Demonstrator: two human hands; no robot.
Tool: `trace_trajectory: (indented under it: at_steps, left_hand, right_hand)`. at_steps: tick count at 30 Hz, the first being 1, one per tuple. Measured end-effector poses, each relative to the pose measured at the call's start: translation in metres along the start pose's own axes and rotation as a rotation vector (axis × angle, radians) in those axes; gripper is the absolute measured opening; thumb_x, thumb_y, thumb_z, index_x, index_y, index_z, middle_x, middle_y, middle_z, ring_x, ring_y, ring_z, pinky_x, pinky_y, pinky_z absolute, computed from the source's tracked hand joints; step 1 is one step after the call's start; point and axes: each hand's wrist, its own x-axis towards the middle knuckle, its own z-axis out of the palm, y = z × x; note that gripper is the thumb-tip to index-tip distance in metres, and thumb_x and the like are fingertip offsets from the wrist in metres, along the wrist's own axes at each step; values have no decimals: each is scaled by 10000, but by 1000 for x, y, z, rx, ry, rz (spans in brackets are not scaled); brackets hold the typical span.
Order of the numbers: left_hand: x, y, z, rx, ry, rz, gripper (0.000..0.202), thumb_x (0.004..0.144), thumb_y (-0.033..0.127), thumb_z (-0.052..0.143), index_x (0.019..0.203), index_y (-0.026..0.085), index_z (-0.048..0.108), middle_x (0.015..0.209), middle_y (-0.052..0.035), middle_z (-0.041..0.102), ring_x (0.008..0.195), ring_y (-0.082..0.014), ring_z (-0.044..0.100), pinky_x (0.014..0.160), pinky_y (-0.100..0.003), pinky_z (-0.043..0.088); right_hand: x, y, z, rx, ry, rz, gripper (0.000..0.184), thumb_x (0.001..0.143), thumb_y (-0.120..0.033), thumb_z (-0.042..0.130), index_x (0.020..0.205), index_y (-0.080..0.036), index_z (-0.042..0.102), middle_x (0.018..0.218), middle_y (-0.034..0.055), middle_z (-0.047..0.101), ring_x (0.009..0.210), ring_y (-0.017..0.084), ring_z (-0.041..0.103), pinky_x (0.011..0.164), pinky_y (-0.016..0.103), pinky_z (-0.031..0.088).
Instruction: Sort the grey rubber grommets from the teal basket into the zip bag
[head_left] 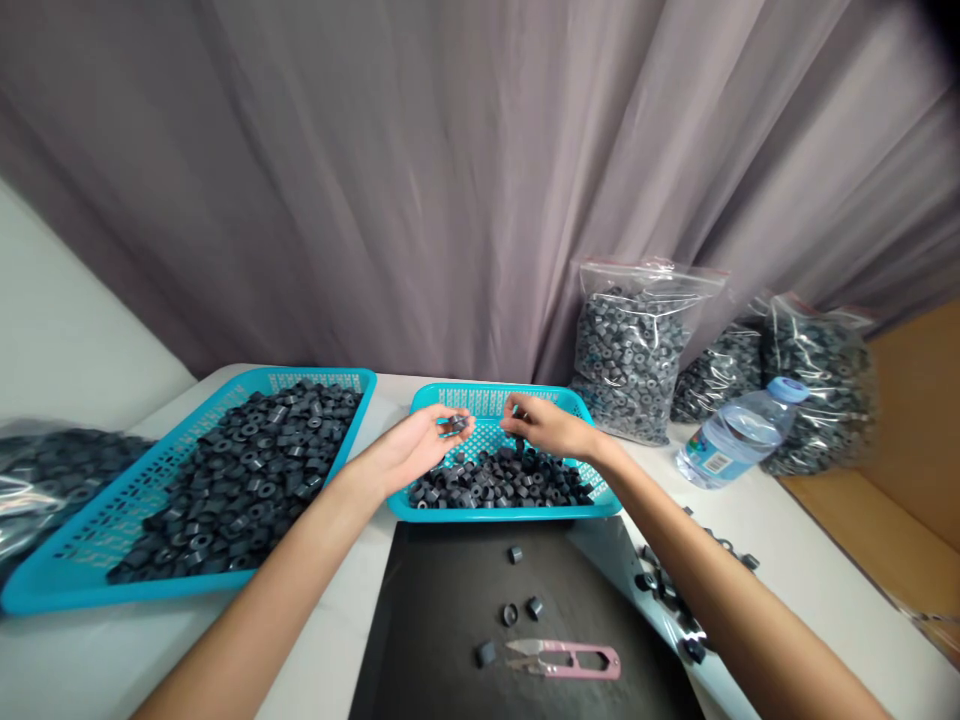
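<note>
Above the smaller turquoise basket (510,515), my left hand (420,445) pinches a small dark grey plastic part (459,424) between thumb and fingers. My right hand (553,428) is over the same basket, fingers curled and pointing down. A dark piece (519,442) shows at its fingertips, just above the heap of short, hollow grey plastic parts (502,482) inside. Between the two hands is a narrow gap. Pink-handled thread snips (570,659) lie on the black mat (442,580) below, near several loose grey parts (534,607).
A larger turquoise basket (365,415) full of similar parts stands left, beside a plastic bag of parts (67,465). Zip bags (630,355) of parts and a water bottle (739,435) stand right. Loose parts (694,650) lie by my right forearm. A grey curtain (390,180) hangs behind.
</note>
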Motion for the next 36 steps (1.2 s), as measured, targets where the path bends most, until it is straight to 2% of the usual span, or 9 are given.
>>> trace_trajectory:
  at_steps: [5, 7, 10, 15, 18, 23, 28, 32, 36]
  left_hand:
    - [-4, -15, 15, -42, -27, -75, 271, 935, 66, 456, 699, 133, 572, 714, -46, 577, 624, -110, 576, 475, -188, 463]
    - [-7, -22, 21, -59, -54, -113, 261, 962, 114, 463, 731, 113, 583, 737, -51, 581, 595, -94, 561, 441, -179, 426]
    - [-14, -27, 29, -74, -93, -152, 284, 997, 180, 451, 792, 72, 616, 783, -88, 614, 652, -114, 611, 541, -198, 508]
    - [-22, -32, 37, -67, -127, -124, 276, 1012, 193, 437, 891, 70, 653, 843, -116, 684, 839, -211, 705, 897, -351, 580]
    - [-21, -36, 40, -73, -151, -116, 254, 1010, 144, 412, 1003, 89, 659, 909, -103, 716, 868, -206, 708, 972, -407, 554]
    - [-19, -40, 39, -96, -124, -98, 306, 1010, 115, 354, 1035, 108, 659, 1033, -107, 727, 964, -193, 685, 1002, -399, 521]
    - [-23, -40, 39, -75, -72, -143, 314, 1019, 158, 347, 915, 134, 642, 882, -86, 693, 793, -169, 657, 773, -323, 549]
    - [-25, -39, 41, -83, -76, -179, 330, 1032, 187, 334, 856, 137, 609, 804, -58, 638, 703, -142, 636, 568, -231, 459]
    - [-24, -39, 40, -102, -115, -169, 372, 1049, 224, 292, 848, 144, 594, 780, -47, 613, 658, -126, 601, 532, -213, 410]
  right_hand:
    - [-24, -15, -17, 207, 41, -59, 321, 1005, -503, 440, 921, -200, 502, 718, -42, 519, 629, 118, 494, 578, 243, 426]
    - [-26, -18, -15, 260, 58, -82, 353, 982, -547, 466, 917, -201, 506, 710, -45, 497, 634, 121, 476, 583, 246, 412]
    - [-26, -19, -13, 312, 87, -107, 357, 968, -550, 496, 917, -198, 518, 721, -40, 497, 647, 123, 461, 595, 252, 393]
    - [-28, -22, -15, 375, 139, -133, 277, 971, -464, 538, 925, -191, 529, 740, -40, 496, 655, 118, 460, 602, 249, 384]
    - [-27, -28, -12, 348, 145, -141, 208, 986, -394, 527, 920, -198, 530, 776, -27, 542, 682, 124, 512, 630, 251, 411]
    - [-25, -35, -6, 181, 141, -207, 196, 979, -388, 570, 911, -205, 578, 795, -16, 616, 723, 136, 567, 677, 257, 417]
    - [-29, -37, -10, 188, 35, -199, 304, 1011, -456, 504, 938, -197, 645, 833, -6, 670, 696, 129, 618, 685, 252, 454]
    - [-33, -39, -19, 192, -9, -231, 323, 1022, -434, 486, 953, -188, 684, 936, 18, 699, 761, 144, 656, 771, 276, 504]
    - [-37, -43, -25, 192, -23, -276, 245, 1020, -334, 502, 1064, -206, 707, 1039, 27, 720, 849, 163, 673, 819, 289, 517]
